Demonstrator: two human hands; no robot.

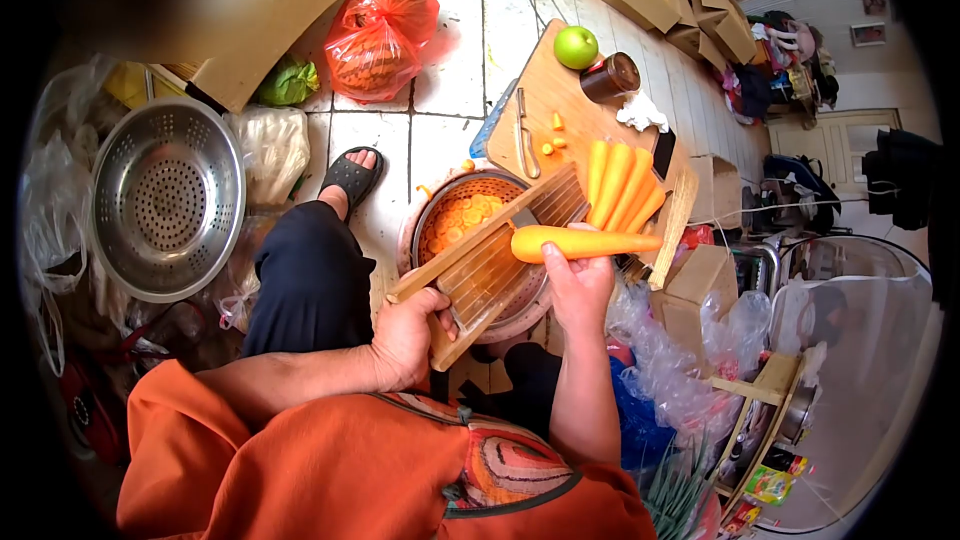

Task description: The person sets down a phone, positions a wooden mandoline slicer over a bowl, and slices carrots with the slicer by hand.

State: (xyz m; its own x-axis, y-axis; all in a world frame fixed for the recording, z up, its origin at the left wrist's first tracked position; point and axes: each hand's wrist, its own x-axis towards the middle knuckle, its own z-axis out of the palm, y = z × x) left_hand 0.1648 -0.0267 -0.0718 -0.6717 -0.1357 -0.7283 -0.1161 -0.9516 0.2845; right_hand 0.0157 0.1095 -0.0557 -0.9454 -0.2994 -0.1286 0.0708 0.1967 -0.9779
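In the middle of the frame, the left hand (405, 342) is clamped around the lower-left end of a wooden slicer (483, 292), which slants over a perforated basket (492, 183). Just right of centre, the right hand (582, 285) has its fingers closed around a peeled carrot (575, 243), the thick end lying over the slicer's blade area (whether it touches the blade, I cannot tell). Carrot slices (465, 218) lie in the basket. To the upper right of the slicer, more peeled carrots (617, 183) fan out at the edge of a cutting board (540, 83), which also bears a knife (525, 135), small carrot pieces (556, 122), a green apple (575, 47) and a dark jar (609, 78).
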